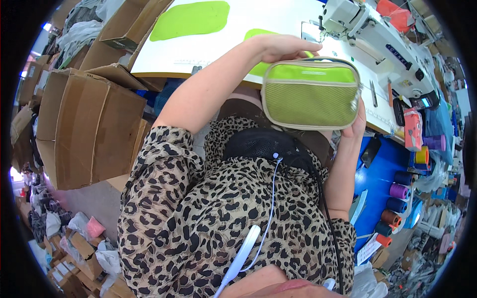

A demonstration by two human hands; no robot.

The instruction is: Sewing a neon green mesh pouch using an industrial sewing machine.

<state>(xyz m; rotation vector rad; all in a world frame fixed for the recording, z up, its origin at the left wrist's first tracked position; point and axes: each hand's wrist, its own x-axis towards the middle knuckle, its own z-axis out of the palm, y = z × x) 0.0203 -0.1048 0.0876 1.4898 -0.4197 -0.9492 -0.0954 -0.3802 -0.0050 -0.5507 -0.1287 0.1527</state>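
A green zip pouch point(312, 99) with a mesh front and beige piping is held up over my lap, at the table's near edge. My right hand point(356, 121) grips its lower right corner, with the fingers partly hidden. My left hand point(290, 48) lies along the pouch's far top edge, fingers stretched out to the right. Whether it touches the pouch I cannot tell. Beneath the left hand lies a lime-green fabric panel point(257, 34), partly covered by hand and pouch. Another lime-green panel point(190, 21) rests flat farther left.
A white sewing machine point(392, 47) stands at the far right of the white table point(166, 52). Small snips point(373, 93) lie right of the pouch. Thread spools point(397, 191) line the right side. Open cardboard boxes point(89, 129) crowd the left.
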